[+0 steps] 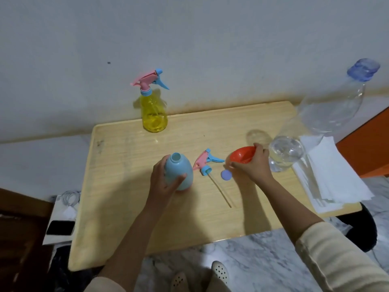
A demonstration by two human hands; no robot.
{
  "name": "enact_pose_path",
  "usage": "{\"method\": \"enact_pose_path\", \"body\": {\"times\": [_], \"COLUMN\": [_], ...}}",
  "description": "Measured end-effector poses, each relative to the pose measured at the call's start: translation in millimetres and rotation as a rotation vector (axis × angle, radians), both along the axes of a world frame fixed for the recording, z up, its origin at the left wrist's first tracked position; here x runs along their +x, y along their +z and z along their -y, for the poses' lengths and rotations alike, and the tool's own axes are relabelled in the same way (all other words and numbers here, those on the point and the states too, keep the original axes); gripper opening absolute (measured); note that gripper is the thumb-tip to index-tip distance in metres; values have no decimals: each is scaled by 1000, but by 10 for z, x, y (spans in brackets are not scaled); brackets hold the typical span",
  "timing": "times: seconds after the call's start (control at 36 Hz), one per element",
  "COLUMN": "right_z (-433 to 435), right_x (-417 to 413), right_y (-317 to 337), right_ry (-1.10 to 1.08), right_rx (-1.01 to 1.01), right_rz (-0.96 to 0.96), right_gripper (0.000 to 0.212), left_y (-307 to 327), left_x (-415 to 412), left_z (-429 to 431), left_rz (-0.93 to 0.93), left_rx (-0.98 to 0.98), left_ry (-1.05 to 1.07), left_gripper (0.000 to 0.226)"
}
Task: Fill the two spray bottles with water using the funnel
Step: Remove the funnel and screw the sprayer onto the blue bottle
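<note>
My left hand (163, 182) grips the light blue spray bottle (180, 169), which stands upright on the wooden table (130, 207) with its neck uncovered. Its pink and blue spray head (207, 161) lies on the table just to the right, its long dip tube pointing toward me. My right hand (252, 165) holds the red funnel (242, 157) by its rim, low over the table. A yellow spray bottle (153, 110) with its spray head on stands at the table's far edge. A large clear water bottle (311, 123) stands at the right.
A small blue cap (226, 175) lies beside my right hand. A stack of white paper towels (336, 175) covers the table's right end. The wall runs close behind the table. A phone (60, 227) and cables lie on a low surface at the left.
</note>
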State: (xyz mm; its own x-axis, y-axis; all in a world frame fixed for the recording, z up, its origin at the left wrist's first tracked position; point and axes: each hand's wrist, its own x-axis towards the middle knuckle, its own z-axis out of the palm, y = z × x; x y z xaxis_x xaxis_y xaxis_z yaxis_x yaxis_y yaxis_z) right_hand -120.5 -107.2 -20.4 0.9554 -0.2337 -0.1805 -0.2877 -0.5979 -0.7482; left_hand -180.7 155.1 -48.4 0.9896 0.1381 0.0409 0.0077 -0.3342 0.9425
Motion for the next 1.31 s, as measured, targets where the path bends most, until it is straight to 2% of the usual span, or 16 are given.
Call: {"method": "enact_pose_path", "body": {"times": [0.08,0.36,0.47,0.56,0.69,0.92,1.06,1.19,1.31], "right_z": [-5,24,-121,-305,-663,-1012,-1035,-992,-993], "right_x": [46,-3,-141,-223,-218,-90,-130,-238,-273], "right_y": [-6,78,140,155,-39,-202,-146,185,579], "right_ry": [23,73,96,200,407,359,296,100,-14], "right_rx": [-1,-19,-110,-179,-221,-405,-302,106,427], "right_rz": [-18,-50,184,311,141,-91,-44,146,223], "right_gripper": [100,103,88,71,44,33,26,12,18], "left_y": [-5,13,39,41,19,50,70,50,82], "left_x": [-5,-38,-56,-75,-131,-178,-163,-165,-187], "left_z": [17,87,112,127,188,201,175,170,174], "left_rz": [0,7,-5,3,20,27,15,-9,20], "left_rx": [-10,6,-2,-11,28,100,109,48,31], "left_ry": [18,47,45,45,47,20,7,26,16], "left_gripper": [66,70,70,66,68,74,75,74,71]}}
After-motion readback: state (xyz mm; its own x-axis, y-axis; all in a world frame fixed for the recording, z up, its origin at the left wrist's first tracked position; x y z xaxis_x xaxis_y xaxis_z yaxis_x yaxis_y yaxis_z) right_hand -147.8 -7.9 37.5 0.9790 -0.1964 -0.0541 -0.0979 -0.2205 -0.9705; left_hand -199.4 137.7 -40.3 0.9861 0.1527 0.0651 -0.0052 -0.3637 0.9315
